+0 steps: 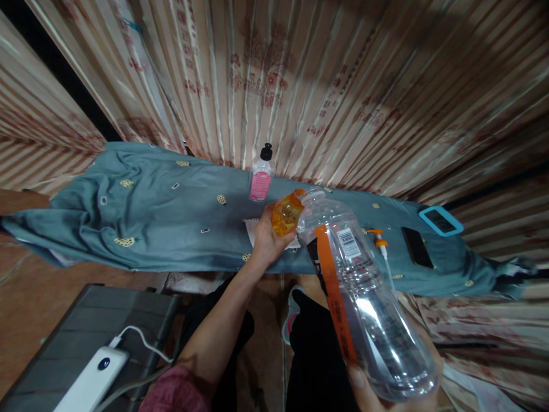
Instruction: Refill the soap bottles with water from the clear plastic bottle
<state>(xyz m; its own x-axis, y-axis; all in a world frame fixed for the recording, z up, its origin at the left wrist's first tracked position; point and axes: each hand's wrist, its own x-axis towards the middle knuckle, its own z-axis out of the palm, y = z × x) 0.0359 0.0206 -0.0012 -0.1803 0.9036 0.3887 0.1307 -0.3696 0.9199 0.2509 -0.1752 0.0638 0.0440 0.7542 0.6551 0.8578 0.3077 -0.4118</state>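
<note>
My left hand (269, 236) is wrapped around a small amber translucent bottle (286, 215). A large clear plastic bottle (364, 286) with an orange and black label lies tilted in my right hand (369, 389), which grips it near its base. Its neck is by the mouth of the amber bottle; whether the two touch I cannot tell. Under my left hand is a white paper or cloth (251, 229), partly hidden. An orange pump top (380, 242) with a white stem rests on the cloth-covered table, right of the clear bottle.
A pink-labelled bottle with a black cap (261, 177) stands at the back of the blue-grey tablecloth (171, 200). A dark phone (417, 248) and a blue-framed digital display (441, 221) lie right. A white power bank (92, 380) with cable sits on a grey stool (86, 320). Patterned curtains (257, 74) hang behind.
</note>
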